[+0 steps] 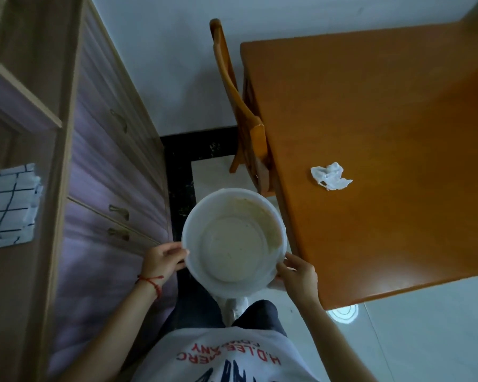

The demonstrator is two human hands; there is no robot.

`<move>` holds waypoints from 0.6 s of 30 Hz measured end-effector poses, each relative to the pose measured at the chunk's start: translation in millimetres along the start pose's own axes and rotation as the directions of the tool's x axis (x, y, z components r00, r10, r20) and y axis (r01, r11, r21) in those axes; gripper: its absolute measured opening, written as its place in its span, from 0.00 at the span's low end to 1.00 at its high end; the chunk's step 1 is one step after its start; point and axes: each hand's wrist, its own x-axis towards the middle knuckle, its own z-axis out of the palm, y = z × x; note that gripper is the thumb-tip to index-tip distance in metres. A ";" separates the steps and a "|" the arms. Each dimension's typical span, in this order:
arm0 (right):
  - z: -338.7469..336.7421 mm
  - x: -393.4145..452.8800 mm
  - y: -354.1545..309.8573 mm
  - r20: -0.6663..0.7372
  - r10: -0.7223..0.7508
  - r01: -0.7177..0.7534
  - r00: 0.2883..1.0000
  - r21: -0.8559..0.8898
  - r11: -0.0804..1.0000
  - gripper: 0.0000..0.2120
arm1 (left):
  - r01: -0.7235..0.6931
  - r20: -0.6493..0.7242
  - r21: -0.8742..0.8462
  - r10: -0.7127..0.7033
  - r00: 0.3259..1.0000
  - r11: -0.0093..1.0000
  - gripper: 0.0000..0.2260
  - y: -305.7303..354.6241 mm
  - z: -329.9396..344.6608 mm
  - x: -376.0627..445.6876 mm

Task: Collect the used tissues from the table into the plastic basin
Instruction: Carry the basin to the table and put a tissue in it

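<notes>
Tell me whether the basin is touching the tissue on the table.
Apart. The head view shows the plastic basin held off the table's edge by the left hand and right hand, with bare wooden table between it and the crumpled tissue.

Crumpled white tissue (331, 176) on table; stained white basin (233, 241) empty.

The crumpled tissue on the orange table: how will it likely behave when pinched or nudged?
The crumpled tissue looks thin and ragged-edged, so probably floppy and very light. Lying loose on the glossy table, it would likely slide rather than roll. Its torn-looking edge suggests it may tear if pulled.
</notes>
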 end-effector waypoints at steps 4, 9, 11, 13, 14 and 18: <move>5.3 15.0 -8.1 -0.013 0.043 -0.043 0.999 0.018 0.999 0.07 | 0.049 0.049 0.000 -0.049 0.998 0.999 0.13 14.6 -0.9 27.7; 19.3 27.8 -16.1 -0.052 0.133 -0.128 0.990 0.089 0.988 0.07 | 0.059 0.092 0.066 -0.064 0.994 0.996 0.09 33.3 2.9 59.4; 23.8 31.7 -20.0 -0.058 0.158 -0.152 0.986 0.099 0.983 0.08 | 0.057 0.096 0.070 -0.064 0.993 0.996 0.10 40.8 5.7 69.7; 28.0 36.1 -23.1 -0.064 0.176 -0.169 0.982 0.097 0.981 0.08 | 0.049 0.090 0.088 -0.057 0.994 0.995 0.11 43.7 6.8 82.4; 30.0 38.5 -23.9 -0.070 0.186 -0.179 0.980 0.096 0.979 0.08 | 0.042 0.095 0.098 -0.052 0.994 0.994 0.12 45.2 7.2 87.1; 33.2 47.5 -22.4 -0.107 0.225 -0.215 0.968 0.100 0.971 0.10 | 0.027 0.139 0.133 -0.046 0.989 0.991 0.11 55.4 12.0 98.4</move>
